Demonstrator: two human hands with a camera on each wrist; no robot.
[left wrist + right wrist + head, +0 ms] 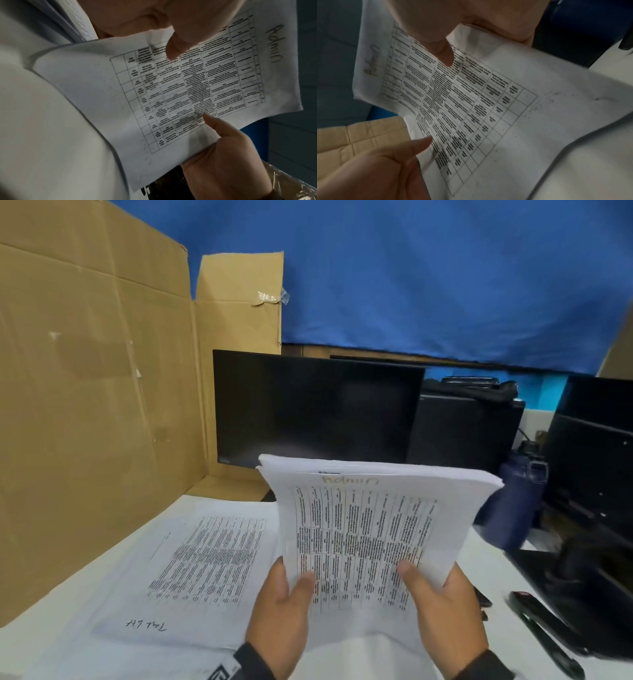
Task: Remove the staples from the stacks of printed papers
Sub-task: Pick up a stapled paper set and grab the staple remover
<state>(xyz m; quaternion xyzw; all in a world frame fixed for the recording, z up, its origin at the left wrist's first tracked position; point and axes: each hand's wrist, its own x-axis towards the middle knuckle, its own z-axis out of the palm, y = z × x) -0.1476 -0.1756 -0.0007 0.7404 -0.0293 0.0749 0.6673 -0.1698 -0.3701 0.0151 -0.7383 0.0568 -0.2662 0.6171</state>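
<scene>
A thick stack of printed papers (370, 525) with a table grid and "Admin" handwritten at its far end is held tilted up above the white table (486, 556). My left hand (291, 583) grips its near left edge, thumb on the top sheet. My right hand (431, 587) grips the near right edge the same way. The left wrist view shows the stack (171, 88) with my left hand's thumb (176, 44) pressed on the print. In the right wrist view my right hand's thumb (440, 51) lies on the stack (479, 108). A second printed stack (205, 559) lies flat at the left.
A dark monitor (315, 409) stands behind the papers, and cardboard panels (85, 405) wall the left side. A dark blue bottle (513, 508) stands just right of the held stack. Black tools (544, 635), one with a red mark, lie at the right front.
</scene>
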